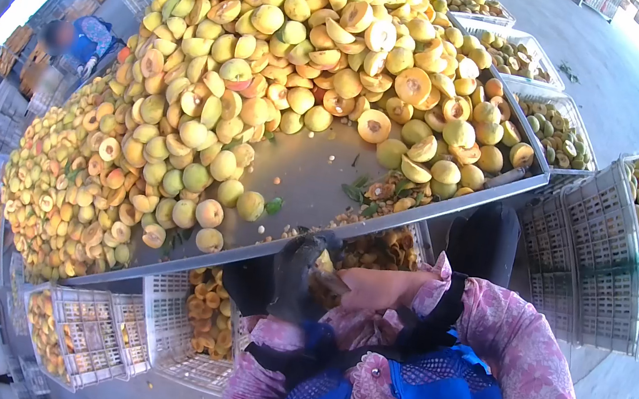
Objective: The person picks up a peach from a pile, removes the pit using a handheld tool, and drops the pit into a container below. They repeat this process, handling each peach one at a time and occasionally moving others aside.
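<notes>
In front of me a metal table (316, 169) bears a large heap of halved yellow peaches (280, 32). My left hand (294, 276), in a dark glove, is at the table's near edge, its fingers curled round something small and pale. My right hand (381, 288) reaches in from the right and meets the left one. Its back is bare, and its fingers are curled and blurred against the glove. What lies between the hands is mostly hidden. Just beyond them, pits and scraps (383, 197) with green leaves lie on the table.
Below the near edge stand a crate of peach halves (210, 321) and a container of brownish scraps (383, 251). Stacked white crates (582, 244) of fruit stand at right, with more crates (559, 130) behind. Another person (84, 42) is at the table's far left side.
</notes>
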`<state>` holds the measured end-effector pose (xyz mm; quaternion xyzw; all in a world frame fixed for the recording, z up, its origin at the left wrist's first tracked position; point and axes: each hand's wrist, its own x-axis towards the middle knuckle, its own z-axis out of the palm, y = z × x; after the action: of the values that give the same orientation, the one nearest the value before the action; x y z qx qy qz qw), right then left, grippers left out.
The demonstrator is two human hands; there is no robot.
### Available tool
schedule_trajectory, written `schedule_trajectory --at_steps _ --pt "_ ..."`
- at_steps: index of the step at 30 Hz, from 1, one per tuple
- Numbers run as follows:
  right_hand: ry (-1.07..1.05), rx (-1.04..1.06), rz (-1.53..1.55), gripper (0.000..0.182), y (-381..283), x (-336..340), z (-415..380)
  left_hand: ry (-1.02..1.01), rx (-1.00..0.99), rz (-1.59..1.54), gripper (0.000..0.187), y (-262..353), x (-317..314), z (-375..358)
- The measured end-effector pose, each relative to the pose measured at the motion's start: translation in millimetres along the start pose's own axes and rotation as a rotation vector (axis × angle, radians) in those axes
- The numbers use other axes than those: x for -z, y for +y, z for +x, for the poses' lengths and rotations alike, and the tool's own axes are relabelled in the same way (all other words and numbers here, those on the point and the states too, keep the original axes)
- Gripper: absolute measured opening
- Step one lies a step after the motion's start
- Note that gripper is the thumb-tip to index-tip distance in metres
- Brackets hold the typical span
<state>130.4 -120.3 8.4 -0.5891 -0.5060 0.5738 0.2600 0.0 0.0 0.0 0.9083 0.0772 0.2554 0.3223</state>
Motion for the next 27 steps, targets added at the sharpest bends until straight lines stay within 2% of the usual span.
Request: schedule_trajectory --at_steps 2,3,5,6,8,9,11,12,13,15,16,17,18,19,20,21,22,23,25,26,27 --pt "-0.196 -0.023 0.548 0.003 3.4 -3.6 -1.4 0.100 0.141 -0.118 0.045 -3.7 -7.0 -2.5" --pt "-0.197 -0.004 0.545 0.003 0.1 -2.6 0.5 0.098 0.132 -0.101 0.045 -0.6 -3.8 3.3" --pt "-0.301 -0.006 0.854 0.005 -9.5 -1.7 -7.8 0.254 0.510 -0.621 0.040 17.7 -4.6 12.6" --pt "-0.304 -0.003 0.851 0.005 -8.5 -1.8 -8.8 0.257 0.508 -0.616 0.040 16.4 -8.3 11.2" --pt "-0.305 -0.015 0.970 0.007 -4.6 -4.1 -15.6 0.317 0.663 -1.098 0.035 13.1 -15.0 3.9" --pt "-0.314 -0.012 0.963 0.007 -5.4 -3.4 -18.7 0.326 0.660 -1.092 0.035 13.6 -15.3 5.4" --pt "-0.384 0.195 1.023 0.013 -7.1 -3.3 -27.8 0.588 0.825 -1.544 0.036 14.9 -15.0 6.4" --pt "-0.415 0.256 1.014 0.023 -1.5 -1.8 -28.5 0.516 0.592 -0.926 0.033 17.1 -13.4 -0.3" --pt "-0.423 0.258 1.009 0.023 0.0 1.1 -31.2 0.524 0.588 -0.921 0.033 23.2 -2.4 0.5" --pt "-0.183 0.184 1.010 0.034 3.5 5.8 -37.2 0.537 0.483 -0.570 0.029 29.0 33.3 -4.2" --pt "-0.155 0.066 0.683 0.043 21.1 11.6 -32.2 0.625 0.518 -0.713 0.027 15.1 46.4 -18.6" --pt "-0.161 0.067 0.680 0.043 67.7 1.6 -16.3 0.711 0.550 -0.860 0.026 0.2 62.9 -35.9" --pt "-0.117 0.130 0.039 0.041 129.8 -20.0 2.6 0.605 0.474 -0.333 0.027 -5.0 85.0 -44.6" --pt "-0.053 0.172 -0.598 0.040 163.8 -32.6 6.1 0.465 0.368 0.173 0.028 -12.3 106.0 -50.7" --pt "-0.029 0.153 -0.599 0.040 164.6 -30.6 -3.1 0.531 0.511 0.031 0.030 -28.9 123.9 -64.1" --pt "-0.062 -0.076 -0.507 0.040 161.0 -26.9 -11.2 0.592 0.654 -0.110 0.032 -46.0 136.3 -76.7" --pt "-0.099 -0.298 -0.400 0.040 152.6 -24.3 -17.8 0.572 0.619 0.323 0.033 -59.2 141.4 -83.5" --pt "-0.084 -0.304 -0.391 0.040 137.3 -19.7 -21.2 0.539 0.561 0.757 0.035 -67.2 142.5 -83.3" --pt "-0.001 -0.467 -0.342 0.040 108.7 -7.2 -22.5 0.600 0.547 0.667 0.036 -53.8 131.6 -41.4" --pt "0.011 -0.469 -0.334 0.040 116.9 -8.3 -21.0 0.578 0.622 0.263 0.036 -44.3 120.0 -11.6" --pt "-0.003 -0.370 -0.357 0.039 130.3 -12.9 -16.0 0.537 0.681 -0.142 0.036 -39.6 109.8 13.8"
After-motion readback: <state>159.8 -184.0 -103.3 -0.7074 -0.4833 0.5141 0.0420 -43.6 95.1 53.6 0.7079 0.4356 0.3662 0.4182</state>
